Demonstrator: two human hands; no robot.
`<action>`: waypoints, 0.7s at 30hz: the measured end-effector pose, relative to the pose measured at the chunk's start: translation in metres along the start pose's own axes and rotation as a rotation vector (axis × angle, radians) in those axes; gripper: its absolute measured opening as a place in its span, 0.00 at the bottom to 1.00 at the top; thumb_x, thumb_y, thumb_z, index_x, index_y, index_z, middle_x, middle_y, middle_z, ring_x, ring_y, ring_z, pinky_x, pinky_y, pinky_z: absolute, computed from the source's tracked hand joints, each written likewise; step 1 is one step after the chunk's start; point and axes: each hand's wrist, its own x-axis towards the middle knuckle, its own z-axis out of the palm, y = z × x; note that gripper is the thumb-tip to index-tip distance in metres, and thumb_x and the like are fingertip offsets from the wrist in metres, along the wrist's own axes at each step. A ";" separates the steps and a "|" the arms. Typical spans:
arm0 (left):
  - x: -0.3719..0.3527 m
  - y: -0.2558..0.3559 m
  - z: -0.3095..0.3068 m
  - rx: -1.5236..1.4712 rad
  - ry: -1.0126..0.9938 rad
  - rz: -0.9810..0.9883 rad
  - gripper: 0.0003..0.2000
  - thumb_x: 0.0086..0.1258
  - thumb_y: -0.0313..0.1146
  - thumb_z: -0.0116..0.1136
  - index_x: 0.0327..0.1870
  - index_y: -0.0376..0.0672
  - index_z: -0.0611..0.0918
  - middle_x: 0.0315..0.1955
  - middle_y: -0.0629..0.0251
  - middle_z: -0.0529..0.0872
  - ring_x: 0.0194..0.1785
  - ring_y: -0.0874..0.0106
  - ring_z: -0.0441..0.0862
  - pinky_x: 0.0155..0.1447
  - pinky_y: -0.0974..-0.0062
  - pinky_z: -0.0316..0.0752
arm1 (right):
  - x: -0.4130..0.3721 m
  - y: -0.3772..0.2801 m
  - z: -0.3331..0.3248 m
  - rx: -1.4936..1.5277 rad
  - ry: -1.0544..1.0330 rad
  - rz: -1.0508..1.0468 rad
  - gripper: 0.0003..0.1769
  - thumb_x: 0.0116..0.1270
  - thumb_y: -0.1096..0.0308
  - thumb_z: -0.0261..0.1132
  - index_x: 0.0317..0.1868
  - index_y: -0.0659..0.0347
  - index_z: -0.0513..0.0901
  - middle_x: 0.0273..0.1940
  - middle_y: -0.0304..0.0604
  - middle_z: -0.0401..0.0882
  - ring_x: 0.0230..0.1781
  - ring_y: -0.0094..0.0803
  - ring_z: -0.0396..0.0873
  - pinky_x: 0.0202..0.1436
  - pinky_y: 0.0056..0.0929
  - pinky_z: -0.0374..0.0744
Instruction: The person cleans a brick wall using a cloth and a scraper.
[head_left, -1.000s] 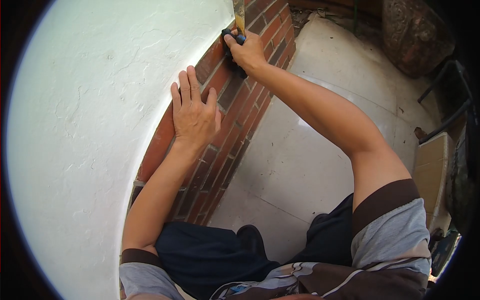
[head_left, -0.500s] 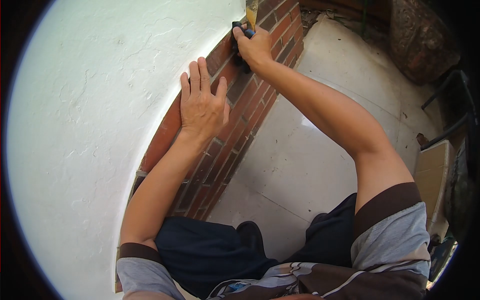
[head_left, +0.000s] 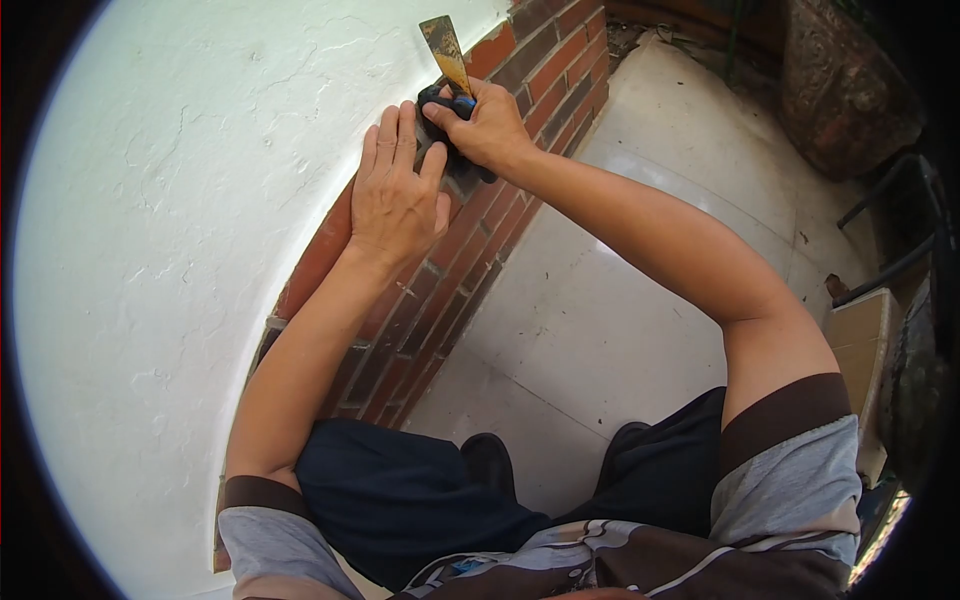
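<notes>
My right hand [head_left: 488,128] is closed around a putty knife [head_left: 446,52], whose stained, worn metal blade points up and away from me, over the edge of the white wall. Under the same fingers is a dark black item [head_left: 437,102], soft-looking and partly hidden by the hand. Flat on the top course of the brickwork lies my left hand [head_left: 393,196], fingers stretched forward, fingertips right at the white wall's edge and close beside the black item.
A cracked white wall [head_left: 190,250] fills the left side. Red and dark bricks [head_left: 425,300] run along its base, with pale floor tiles [head_left: 560,330] to the right. A large brown pot [head_left: 845,100], a dark metal frame [head_left: 890,220] and a cardboard box [head_left: 855,340] stand at the right.
My right hand has come back toward me and left with the putty knife and black item, nearer my left hand. More of the blade shows. My left hand has shifted slightly left.
</notes>
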 end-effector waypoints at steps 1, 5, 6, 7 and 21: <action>0.000 0.000 -0.001 -0.007 -0.002 0.001 0.25 0.51 0.28 0.64 0.54 0.33 0.80 0.68 0.32 0.68 0.73 0.39 0.64 0.76 0.46 0.58 | 0.000 -0.001 0.000 -0.015 -0.002 0.011 0.15 0.64 0.60 0.75 0.40 0.62 0.82 0.30 0.37 0.82 0.33 0.22 0.76 0.40 0.26 0.78; -0.003 -0.001 -0.005 -0.028 -0.018 0.000 0.21 0.51 0.28 0.64 0.50 0.33 0.81 0.67 0.31 0.69 0.74 0.39 0.63 0.77 0.45 0.58 | 0.001 -0.005 0.000 -0.021 0.015 0.035 0.16 0.61 0.60 0.75 0.39 0.64 0.82 0.30 0.44 0.83 0.31 0.30 0.79 0.40 0.32 0.79; -0.003 -0.001 -0.006 -0.024 -0.025 0.001 0.20 0.51 0.28 0.64 0.48 0.33 0.81 0.67 0.31 0.69 0.74 0.39 0.63 0.77 0.45 0.58 | 0.001 -0.005 0.001 -0.010 0.026 0.038 0.17 0.60 0.60 0.75 0.38 0.65 0.82 0.29 0.48 0.83 0.30 0.35 0.81 0.40 0.34 0.79; -0.003 -0.002 -0.007 -0.020 -0.030 0.003 0.19 0.51 0.28 0.64 0.46 0.33 0.82 0.67 0.31 0.70 0.74 0.39 0.63 0.77 0.45 0.58 | 0.001 -0.005 0.002 0.002 0.029 0.041 0.17 0.60 0.60 0.75 0.38 0.65 0.82 0.29 0.48 0.83 0.31 0.36 0.81 0.40 0.34 0.79; -0.007 -0.001 0.002 0.018 -0.046 0.037 0.10 0.49 0.29 0.65 0.32 0.34 0.84 0.69 0.32 0.68 0.77 0.36 0.58 0.77 0.40 0.55 | 0.002 0.003 0.005 -0.017 0.102 -0.064 0.14 0.62 0.62 0.74 0.38 0.64 0.81 0.26 0.37 0.79 0.29 0.22 0.72 0.35 0.26 0.75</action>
